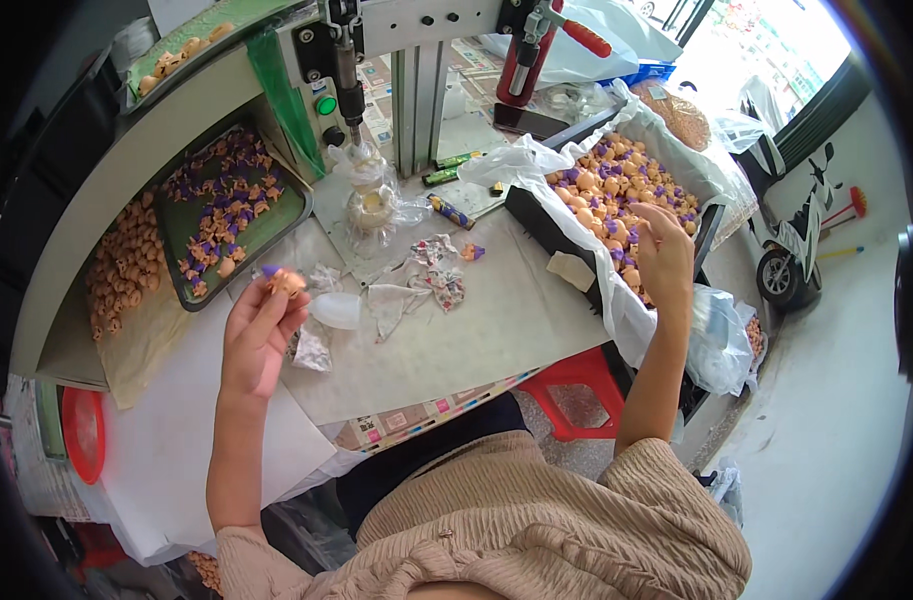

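Pinched in my left hand (pixel 259 335) is a small peach-coloured doll head (pixel 286 283) with a purple tip, held above the table. My right hand (pixel 664 245) reaches over the black crate (pixel 541 232) on the right, its fingers bent and close together at the pile of peach and purple doll parts (pixel 601 180). Whether a piece sits between those fingertips is hidden among similar parts. A white plastic liner (pixel 598 262) drapes over the crate's rim. Beside my left hand stand a translucent cup (pixel 336 310) and a crumpled patterned cloth (pixel 436 275).
A press with a vertical spindle (pixel 348 85) and a red-handled lever (pixel 584 38) stands ahead. At the left lie a dark tray (pixel 301 205) of purple and peach pieces and a heap of peach heads (pixel 126 265). One loose piece (pixel 472 252) rests mid-table. A red stool (pixel 576 375) is below.
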Demonstrator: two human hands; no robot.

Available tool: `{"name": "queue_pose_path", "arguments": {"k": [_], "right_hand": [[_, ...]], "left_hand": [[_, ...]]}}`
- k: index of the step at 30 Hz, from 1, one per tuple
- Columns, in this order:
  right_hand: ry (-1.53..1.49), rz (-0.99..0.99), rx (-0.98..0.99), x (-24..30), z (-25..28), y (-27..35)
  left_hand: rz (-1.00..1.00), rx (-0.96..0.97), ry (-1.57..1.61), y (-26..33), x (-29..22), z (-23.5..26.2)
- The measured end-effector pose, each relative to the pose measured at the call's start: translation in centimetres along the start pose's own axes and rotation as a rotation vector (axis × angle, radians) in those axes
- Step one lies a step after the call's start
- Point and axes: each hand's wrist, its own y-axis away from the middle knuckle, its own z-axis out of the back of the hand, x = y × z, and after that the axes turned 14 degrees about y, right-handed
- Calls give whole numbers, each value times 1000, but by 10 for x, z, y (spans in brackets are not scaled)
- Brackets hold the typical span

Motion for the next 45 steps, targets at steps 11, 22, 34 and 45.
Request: {"name": "queue_pose_path", "arguments": {"k": [11, 22, 34, 45], "right_hand": [[-427, 147, 275, 120, 44, 26], [-654, 330, 335, 177, 25, 19], [-601, 453, -577, 311, 29, -125], [-1305, 698, -38, 286, 82, -101]], "left_hand": [[-255, 32, -595, -131, 28, -29], [-820, 171, -1071, -147, 46, -18], [-738, 172, -1133, -134, 34, -26], [-557, 190, -847, -137, 15, 1]]}}
